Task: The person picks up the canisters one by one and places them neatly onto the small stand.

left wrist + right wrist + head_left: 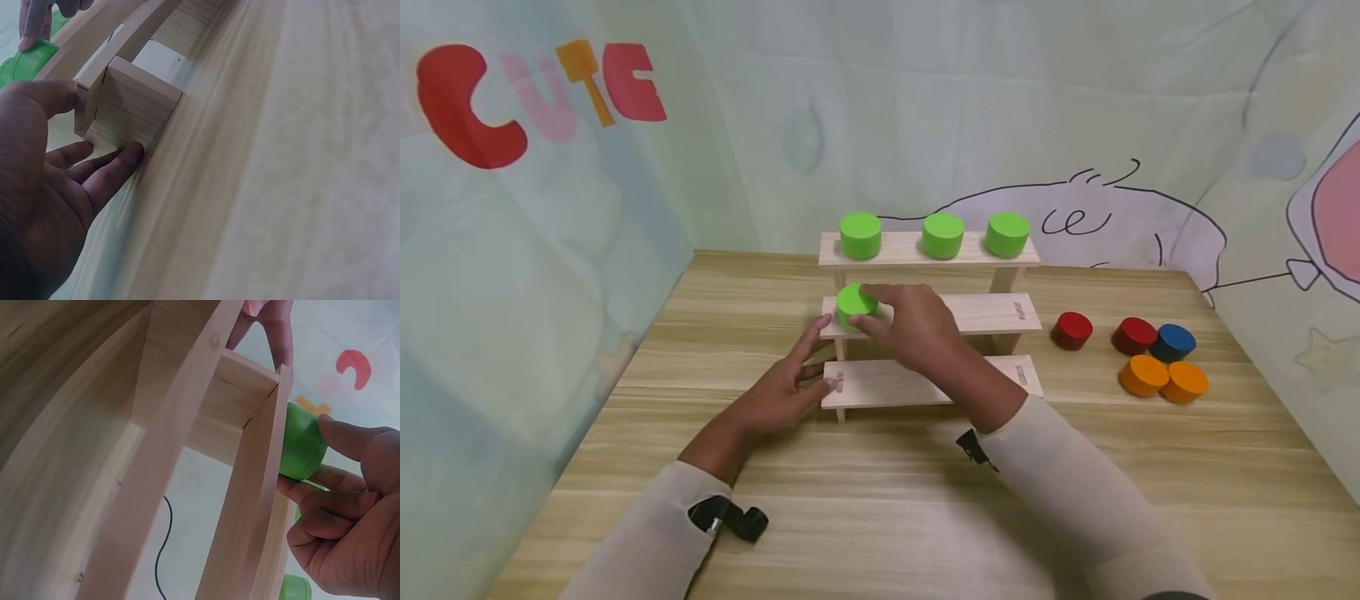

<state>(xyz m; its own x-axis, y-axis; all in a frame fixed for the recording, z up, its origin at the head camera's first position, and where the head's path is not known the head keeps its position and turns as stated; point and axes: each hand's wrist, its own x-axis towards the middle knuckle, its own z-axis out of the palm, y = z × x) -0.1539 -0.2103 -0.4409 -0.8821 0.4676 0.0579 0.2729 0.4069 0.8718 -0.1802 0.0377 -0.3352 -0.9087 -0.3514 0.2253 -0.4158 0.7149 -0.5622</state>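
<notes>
A three-tier wooden shelf rack (917, 385) stands on the table. My right hand (919, 327) pinches a green round block (852, 305) at the left end of the middle shelf. In the right wrist view, thumb and fingers lie on opposite sides of that green block (301, 442). My left hand (778, 392) is spread at the rack's left end. Its thumb touches the end of a shelf board (84, 106), and its other fingers extend beside the side panel (134, 103). Three more green blocks (942, 236) sit on the top shelf.
Right of the rack on the table lie two red blocks (1072, 331), a blue block (1173, 342) and two orange blocks (1184, 382). A printed cloth backdrop (895, 108) rises behind and at both sides of the table (880, 508).
</notes>
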